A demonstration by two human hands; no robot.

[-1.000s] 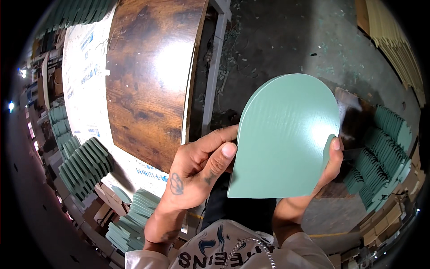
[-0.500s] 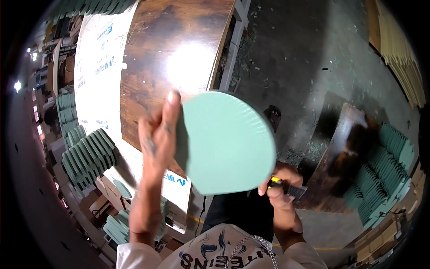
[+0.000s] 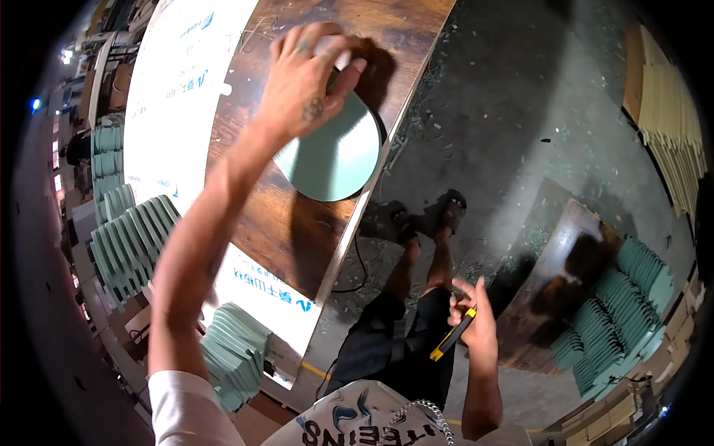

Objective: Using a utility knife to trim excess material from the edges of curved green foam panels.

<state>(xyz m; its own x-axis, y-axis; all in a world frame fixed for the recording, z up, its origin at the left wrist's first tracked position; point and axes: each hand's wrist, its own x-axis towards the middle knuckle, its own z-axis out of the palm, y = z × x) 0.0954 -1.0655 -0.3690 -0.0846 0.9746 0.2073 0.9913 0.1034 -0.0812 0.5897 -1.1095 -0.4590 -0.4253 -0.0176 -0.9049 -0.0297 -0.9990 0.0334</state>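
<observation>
My left hand reaches far over the wooden board, its fingers curled round the far edge of a pale green rounded panel. The panel has a dark edge and is over the board, close to its right side; the hand and forearm cover its far left part. Whether it rests fully flat, I cannot tell. Low on the right, in front of my legs, my right hand holds a yellow and black utility knife against the palm, with some fingers stretched out.
The brown wooden board lies on a white printed sheet. Stacks of green panels stand left, with another stack at the near corner. More green panels sit on a low board at right. Scraps litter the floor.
My left hand has carried the green panel forward and left, from in front of me to over the board. My right hand has come away from the panel, still with the knife.
</observation>
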